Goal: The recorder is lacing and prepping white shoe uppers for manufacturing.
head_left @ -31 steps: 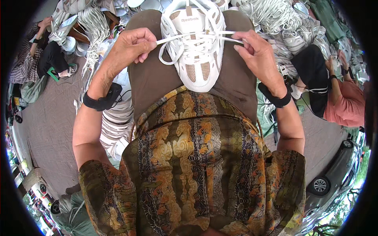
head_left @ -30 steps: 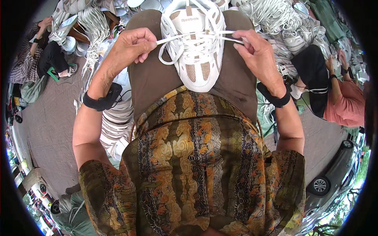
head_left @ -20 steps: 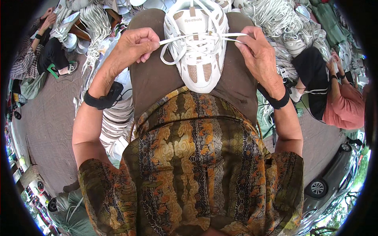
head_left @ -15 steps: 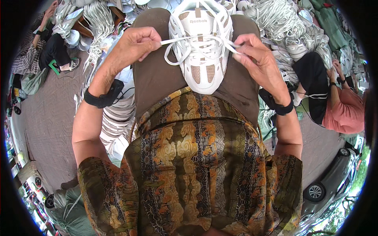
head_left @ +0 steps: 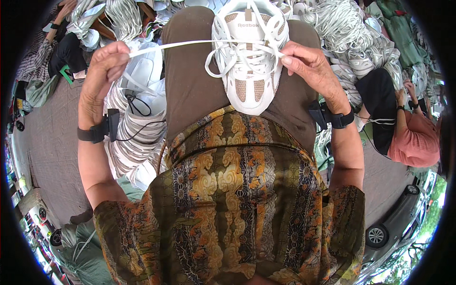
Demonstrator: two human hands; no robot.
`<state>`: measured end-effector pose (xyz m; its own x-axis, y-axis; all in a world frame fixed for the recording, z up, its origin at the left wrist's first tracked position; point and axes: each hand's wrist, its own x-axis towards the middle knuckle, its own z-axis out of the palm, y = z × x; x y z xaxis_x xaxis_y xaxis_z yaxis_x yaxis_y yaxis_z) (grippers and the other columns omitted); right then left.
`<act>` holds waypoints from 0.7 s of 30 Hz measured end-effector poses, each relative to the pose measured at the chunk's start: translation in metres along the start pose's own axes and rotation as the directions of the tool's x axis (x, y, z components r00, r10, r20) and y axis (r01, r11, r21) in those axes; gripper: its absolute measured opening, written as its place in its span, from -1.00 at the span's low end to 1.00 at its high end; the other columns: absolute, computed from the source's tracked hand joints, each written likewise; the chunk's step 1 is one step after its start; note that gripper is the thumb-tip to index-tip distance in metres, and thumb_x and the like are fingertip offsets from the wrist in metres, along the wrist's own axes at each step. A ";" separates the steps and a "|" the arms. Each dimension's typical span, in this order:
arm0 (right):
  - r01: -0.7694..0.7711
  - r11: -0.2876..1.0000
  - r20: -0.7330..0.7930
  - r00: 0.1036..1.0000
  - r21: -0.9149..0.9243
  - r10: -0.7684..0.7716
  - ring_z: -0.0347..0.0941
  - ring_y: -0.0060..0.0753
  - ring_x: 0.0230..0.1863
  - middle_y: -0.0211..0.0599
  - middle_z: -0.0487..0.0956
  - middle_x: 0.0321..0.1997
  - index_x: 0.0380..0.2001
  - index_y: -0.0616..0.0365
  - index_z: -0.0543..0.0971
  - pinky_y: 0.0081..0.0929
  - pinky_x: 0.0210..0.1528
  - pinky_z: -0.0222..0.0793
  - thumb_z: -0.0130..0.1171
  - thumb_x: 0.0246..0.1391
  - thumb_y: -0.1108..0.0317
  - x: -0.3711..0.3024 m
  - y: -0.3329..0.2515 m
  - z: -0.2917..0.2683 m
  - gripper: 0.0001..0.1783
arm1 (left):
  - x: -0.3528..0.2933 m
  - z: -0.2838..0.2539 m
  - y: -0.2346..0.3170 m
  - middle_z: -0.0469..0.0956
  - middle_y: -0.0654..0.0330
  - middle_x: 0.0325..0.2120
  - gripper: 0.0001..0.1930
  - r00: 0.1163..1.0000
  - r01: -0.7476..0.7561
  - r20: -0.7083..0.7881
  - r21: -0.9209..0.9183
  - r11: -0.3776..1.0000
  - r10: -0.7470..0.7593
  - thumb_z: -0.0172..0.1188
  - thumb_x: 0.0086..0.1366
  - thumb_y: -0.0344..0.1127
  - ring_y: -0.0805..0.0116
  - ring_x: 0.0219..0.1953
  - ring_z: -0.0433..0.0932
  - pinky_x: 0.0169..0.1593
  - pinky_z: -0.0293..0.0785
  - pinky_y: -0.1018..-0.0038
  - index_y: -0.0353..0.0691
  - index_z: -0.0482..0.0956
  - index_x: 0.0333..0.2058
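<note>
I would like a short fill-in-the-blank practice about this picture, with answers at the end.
The left hand pinches a lace that is ____ in colour.
The shoe is closer to the ____ hand.
Both wristbands are ____ in colour.
The pink top is near the picture's ____ edge.

Missing words: white; right; black; right.

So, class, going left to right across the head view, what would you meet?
A checked top, the person's left hand, white shoe, the person's right hand, black trousers, pink top.
</note>
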<state>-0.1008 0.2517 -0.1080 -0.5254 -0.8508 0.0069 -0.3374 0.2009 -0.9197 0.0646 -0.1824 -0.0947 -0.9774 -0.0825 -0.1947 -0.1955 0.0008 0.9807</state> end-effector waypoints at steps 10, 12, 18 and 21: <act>-0.056 0.994 -0.119 0.991 0.090 0.066 0.38 -0.69 -0.31 -0.55 0.54 -0.31 -0.10 0.17 0.59 -0.64 -0.20 0.34 0.16 0.25 0.23 0.014 0.014 0.010 -0.73 | -0.028 -0.044 -0.002 0.18 0.47 -0.75 -0.89 0.998 -0.030 0.047 -0.294 0.955 0.046 0.13 0.33 -0.44 0.71 -0.75 0.07 -0.66 -0.08 0.72 -0.38 0.49 -0.26; -0.052 0.995 -0.131 0.989 0.086 0.063 0.38 -0.70 -0.31 -0.55 0.53 -0.31 -0.08 0.14 0.57 -0.65 -0.19 0.34 0.16 0.25 0.25 0.014 0.016 0.010 -0.74 | -0.029 -0.054 -0.003 0.18 0.47 -0.74 -0.88 0.999 -0.049 -0.010 -0.274 0.961 0.049 0.13 0.34 -0.40 0.71 -0.76 0.06 -0.68 -0.08 0.72 -0.37 0.46 -0.30; -0.025 0.992 -0.143 0.989 0.120 0.043 0.39 -0.71 -0.23 -0.56 0.51 -0.30 -0.08 0.12 0.52 -0.66 -0.13 0.34 0.15 0.24 0.34 0.013 0.016 0.013 -0.79 | -0.011 -0.108 -0.027 0.35 0.46 -0.59 -0.90 0.948 0.095 -0.317 0.313 0.945 0.009 0.15 0.35 -0.37 0.69 -0.57 0.23 -0.43 0.23 0.66 -0.25 0.51 -0.23; -0.016 0.994 -0.220 0.975 0.112 0.040 0.40 -0.69 -0.20 -0.54 0.52 -0.28 -0.10 0.17 0.53 -0.67 -0.11 0.34 0.15 0.24 0.38 0.007 0.004 0.018 -0.80 | 0.016 -0.086 -0.054 0.58 0.29 -0.35 -0.83 0.810 -0.119 -0.227 0.839 0.531 0.541 0.22 0.28 -0.39 0.55 -0.36 0.50 -0.29 0.45 0.56 -0.20 0.60 -0.15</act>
<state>-0.0914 0.2375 -0.1184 -0.6974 -0.7145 0.0559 -0.2395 0.1588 -0.9578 0.0667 -0.2698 -0.1491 -0.8791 -0.2924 0.3764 -0.0548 0.8465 0.5296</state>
